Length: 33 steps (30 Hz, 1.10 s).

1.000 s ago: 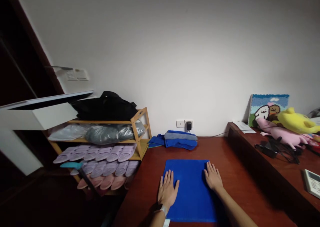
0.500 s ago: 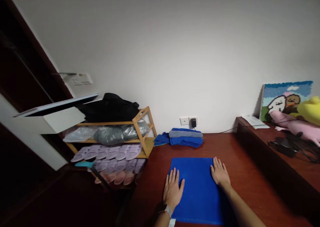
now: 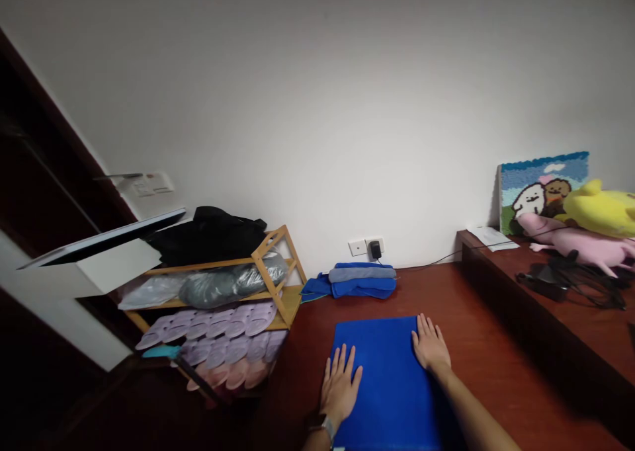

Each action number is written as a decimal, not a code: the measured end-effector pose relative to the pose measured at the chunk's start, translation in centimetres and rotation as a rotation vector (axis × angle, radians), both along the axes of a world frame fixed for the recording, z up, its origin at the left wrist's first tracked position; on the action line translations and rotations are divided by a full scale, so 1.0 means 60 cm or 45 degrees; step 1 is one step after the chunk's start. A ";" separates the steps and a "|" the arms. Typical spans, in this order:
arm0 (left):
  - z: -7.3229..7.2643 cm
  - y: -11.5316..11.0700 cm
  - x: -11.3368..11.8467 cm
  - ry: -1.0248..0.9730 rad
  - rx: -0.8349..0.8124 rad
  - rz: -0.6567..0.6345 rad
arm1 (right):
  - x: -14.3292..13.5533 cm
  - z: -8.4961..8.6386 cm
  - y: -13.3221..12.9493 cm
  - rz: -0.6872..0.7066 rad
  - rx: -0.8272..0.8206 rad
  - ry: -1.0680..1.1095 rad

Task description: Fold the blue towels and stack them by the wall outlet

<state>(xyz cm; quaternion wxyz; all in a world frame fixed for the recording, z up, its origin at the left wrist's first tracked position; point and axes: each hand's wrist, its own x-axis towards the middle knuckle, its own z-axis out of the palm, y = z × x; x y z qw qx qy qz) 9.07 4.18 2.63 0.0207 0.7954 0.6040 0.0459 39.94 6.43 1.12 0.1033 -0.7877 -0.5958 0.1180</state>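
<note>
We see left hand (image 3: 338, 390) and right hand (image 3: 432, 350) open, clamped on nothing; uneven sideways pressure could skew blue cloth (image 3: 384, 385) from the table (image 3: 486, 345) back edge.

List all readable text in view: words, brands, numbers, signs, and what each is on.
No readable text anywhere.
White papers on the raised surface at right: too small to read.
Wall switch panel by the dark doorway: blurred, no marking legible.
Black plug in the wall socket: too small to tell.
Watch on the left wrist: nothing legible.
Dog picture: images only, no lettering visible.
</note>
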 end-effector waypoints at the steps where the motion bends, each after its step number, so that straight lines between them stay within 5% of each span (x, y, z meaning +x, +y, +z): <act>1: 0.002 0.001 0.001 0.013 -0.002 -0.010 | 0.000 0.000 0.000 -0.001 0.006 0.002; 5: 0.011 0.006 0.029 -0.011 0.136 -0.087 | -0.001 0.000 0.002 -0.001 0.011 0.009; 8: 0.013 0.008 0.089 -0.089 0.187 -0.187 | -0.002 0.003 0.002 -0.002 -0.002 0.009; 12: 0.015 0.017 0.199 -0.187 0.059 -0.402 | 0.000 0.007 -0.001 -0.002 0.007 -0.027; 15: 0.021 0.033 0.275 -0.287 -0.068 -0.387 | 0.003 0.004 -0.004 0.038 -0.010 -0.070; 20: 0.021 0.061 0.343 -0.410 -0.195 -0.403 | 0.008 -0.003 -0.007 0.092 -0.012 -0.124; 25: 0.001 0.087 0.306 -0.332 -0.151 -0.444 | 0.005 0.001 -0.004 0.046 -0.043 -0.123; 33: 0.014 0.160 0.106 -0.137 -0.079 -0.141 | 0.001 0.006 -0.004 -0.002 -0.048 -0.113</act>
